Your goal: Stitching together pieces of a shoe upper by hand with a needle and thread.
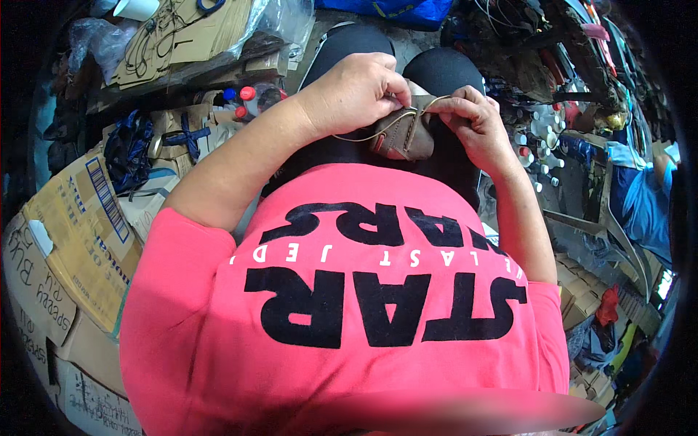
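Across my dark-trousered knees lies a brown-grey leather shoe upper (pixel 404 138) with a stitched seam. A thin tan cord (pixel 379 133) runs over it, one part trailing left under my left wrist and another looping up to my right fingers. My left hand (pixel 363 91) is closed at the far edge of the upper, thumb and fingertips pinched together there. Just right of it, my right hand (pixel 471 125) pinches the cord between thumb and forefinger, close against the upper. Whether a small tool sits in the left fingertips is too small to tell.
Plastic bottles with red and blue caps (pixel 248 94) stand beyond my left forearm. Cardboard boxes (pixel 80 240) are stacked at the left, and flat brown sheets (pixel 178 43) with dark cords lie at the far left. Several small capped bottles (pixel 542 131) crowd the right side.
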A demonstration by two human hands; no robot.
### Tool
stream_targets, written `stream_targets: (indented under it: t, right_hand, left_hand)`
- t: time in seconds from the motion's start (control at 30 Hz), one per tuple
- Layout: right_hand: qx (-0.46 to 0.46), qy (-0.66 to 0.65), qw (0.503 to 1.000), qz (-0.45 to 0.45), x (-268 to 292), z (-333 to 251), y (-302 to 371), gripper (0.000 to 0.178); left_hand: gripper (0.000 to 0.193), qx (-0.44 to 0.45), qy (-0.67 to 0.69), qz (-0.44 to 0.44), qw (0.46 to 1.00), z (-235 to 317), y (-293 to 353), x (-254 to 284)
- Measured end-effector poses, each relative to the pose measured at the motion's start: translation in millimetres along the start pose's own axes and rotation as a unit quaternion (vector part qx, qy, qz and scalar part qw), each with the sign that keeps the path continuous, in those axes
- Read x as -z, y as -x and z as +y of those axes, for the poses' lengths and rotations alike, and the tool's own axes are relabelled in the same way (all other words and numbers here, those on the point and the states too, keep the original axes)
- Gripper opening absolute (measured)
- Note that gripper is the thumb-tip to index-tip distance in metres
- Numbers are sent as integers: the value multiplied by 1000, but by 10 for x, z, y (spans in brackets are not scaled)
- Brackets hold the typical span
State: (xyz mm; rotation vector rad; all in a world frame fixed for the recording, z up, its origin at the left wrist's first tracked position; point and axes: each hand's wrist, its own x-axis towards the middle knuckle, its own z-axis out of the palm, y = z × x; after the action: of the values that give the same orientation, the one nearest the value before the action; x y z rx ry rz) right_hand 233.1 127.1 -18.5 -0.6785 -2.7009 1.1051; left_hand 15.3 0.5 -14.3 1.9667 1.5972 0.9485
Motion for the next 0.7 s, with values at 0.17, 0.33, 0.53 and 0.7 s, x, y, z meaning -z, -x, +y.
stream_targets:
  t: [0.17,0.33,0.53,0.7]
  right_hand:
    - [26,-9,1000,6,-11,36,14,21]
    - [24,-20,1000,4,2,29,6,21]
    - [30,-43,999,12,0,36,-17,20]
    - [61,-27,998,18,24,4,3,21]
  left_hand:
    - [11,-6,9,5,1000,45,2,-33]
    - [10,-38,-21,17,999,75,5,-31]
    - [8,-51,-35,17,998,110,-35,-82]
    - [17,-19,19,-16,1000,25,21,-19]
